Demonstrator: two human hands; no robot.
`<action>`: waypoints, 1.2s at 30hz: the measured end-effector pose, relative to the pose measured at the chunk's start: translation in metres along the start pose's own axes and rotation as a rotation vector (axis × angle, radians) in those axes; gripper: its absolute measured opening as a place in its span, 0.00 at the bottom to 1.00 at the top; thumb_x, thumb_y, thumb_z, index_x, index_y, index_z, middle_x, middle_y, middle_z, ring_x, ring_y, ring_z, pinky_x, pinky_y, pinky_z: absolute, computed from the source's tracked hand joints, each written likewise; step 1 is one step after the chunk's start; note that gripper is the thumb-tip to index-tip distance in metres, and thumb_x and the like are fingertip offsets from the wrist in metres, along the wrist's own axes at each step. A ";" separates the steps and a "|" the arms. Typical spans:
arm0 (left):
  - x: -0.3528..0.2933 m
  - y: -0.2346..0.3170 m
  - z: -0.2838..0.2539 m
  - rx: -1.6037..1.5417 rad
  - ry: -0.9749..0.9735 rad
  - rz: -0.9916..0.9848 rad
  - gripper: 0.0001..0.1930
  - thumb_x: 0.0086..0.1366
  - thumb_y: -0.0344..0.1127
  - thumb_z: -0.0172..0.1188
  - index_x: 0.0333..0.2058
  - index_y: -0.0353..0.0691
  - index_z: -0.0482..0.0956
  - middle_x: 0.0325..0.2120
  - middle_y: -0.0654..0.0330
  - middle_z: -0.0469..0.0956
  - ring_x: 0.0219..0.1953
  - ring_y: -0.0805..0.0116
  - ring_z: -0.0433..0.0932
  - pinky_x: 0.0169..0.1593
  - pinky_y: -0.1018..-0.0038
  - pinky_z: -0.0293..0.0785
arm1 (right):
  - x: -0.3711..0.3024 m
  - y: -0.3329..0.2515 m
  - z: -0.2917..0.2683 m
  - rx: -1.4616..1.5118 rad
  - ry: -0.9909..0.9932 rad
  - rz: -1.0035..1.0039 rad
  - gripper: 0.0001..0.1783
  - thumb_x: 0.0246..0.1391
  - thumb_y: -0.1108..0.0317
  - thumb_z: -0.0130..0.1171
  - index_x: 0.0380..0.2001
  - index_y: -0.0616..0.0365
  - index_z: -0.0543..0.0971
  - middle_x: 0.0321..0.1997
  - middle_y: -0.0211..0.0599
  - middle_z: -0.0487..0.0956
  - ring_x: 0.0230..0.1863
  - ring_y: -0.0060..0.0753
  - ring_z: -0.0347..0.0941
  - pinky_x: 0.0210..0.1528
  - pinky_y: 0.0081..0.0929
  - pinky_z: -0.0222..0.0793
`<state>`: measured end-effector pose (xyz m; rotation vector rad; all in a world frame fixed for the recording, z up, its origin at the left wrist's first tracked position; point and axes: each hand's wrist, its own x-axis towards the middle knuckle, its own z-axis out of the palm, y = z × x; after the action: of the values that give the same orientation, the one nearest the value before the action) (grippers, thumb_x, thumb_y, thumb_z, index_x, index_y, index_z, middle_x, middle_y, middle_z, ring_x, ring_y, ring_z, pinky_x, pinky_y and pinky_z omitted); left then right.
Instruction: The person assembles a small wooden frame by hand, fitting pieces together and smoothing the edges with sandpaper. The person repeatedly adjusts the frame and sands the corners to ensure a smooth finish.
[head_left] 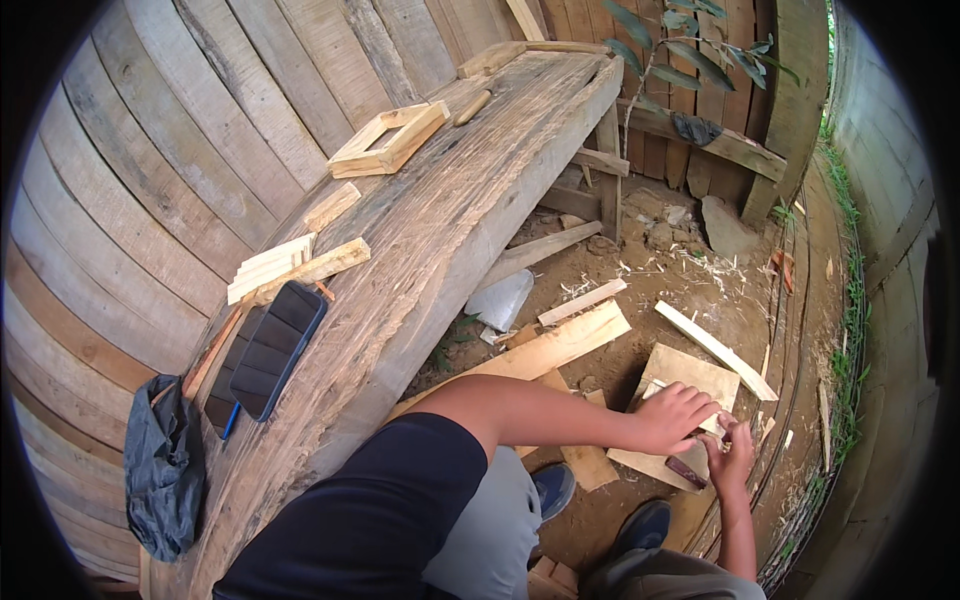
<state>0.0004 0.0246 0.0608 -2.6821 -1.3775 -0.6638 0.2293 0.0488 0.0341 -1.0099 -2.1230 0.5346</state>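
Observation:
Over a pale wooden block (690, 370) low on the ground, my two hands are close together. My left hand (675, 418) is closed over a light wood strip (711, 424), whose end shows between the hands. Fingers curled, my right hand (733, 458) is beside the strip's end; what it pinches, if anything, is hidden. A dark brown, handle-like piece (686, 473) lies on the block's near part, just below my hands.
A thick wooden bench (450, 210) runs along the left, bearing a square wooden frame (390, 140), wood pieces, a phone (278, 350) and a black plastic bag (165, 470). Boards (560, 345), a long strip (715, 350) and shavings litter the ground. A wall (900, 250) borders the right.

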 end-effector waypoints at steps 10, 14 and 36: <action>0.001 -0.001 0.002 -0.020 0.015 -0.006 0.39 0.58 0.51 0.69 0.63 0.37 0.68 0.49 0.57 0.73 0.50 0.61 0.72 0.53 0.66 0.66 | -0.004 0.008 0.007 0.014 0.020 0.036 0.27 0.45 0.72 0.80 0.47 0.63 0.77 0.51 0.48 0.82 0.35 0.41 0.73 0.34 0.32 0.68; 0.002 -0.001 0.000 0.009 -0.006 -0.007 0.39 0.57 0.49 0.70 0.63 0.37 0.68 0.49 0.57 0.73 0.50 0.61 0.72 0.53 0.66 0.66 | -0.004 0.009 0.008 0.022 0.020 0.084 0.27 0.45 0.72 0.80 0.46 0.63 0.76 0.52 0.48 0.83 0.35 0.37 0.73 0.33 0.30 0.67; 0.024 -0.011 -0.010 -0.007 -0.148 0.038 0.34 0.59 0.47 0.66 0.60 0.35 0.70 0.51 0.51 0.75 0.52 0.55 0.74 0.54 0.60 0.67 | 0.015 -0.034 -0.062 -0.072 -0.246 0.130 0.36 0.56 0.74 0.70 0.68 0.48 0.71 0.65 0.48 0.77 0.45 0.44 0.79 0.47 0.36 0.76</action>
<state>0.0007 0.0473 0.0775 -2.8058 -1.3534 -0.4761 0.2520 0.0439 0.1021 -1.1796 -2.3164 0.6798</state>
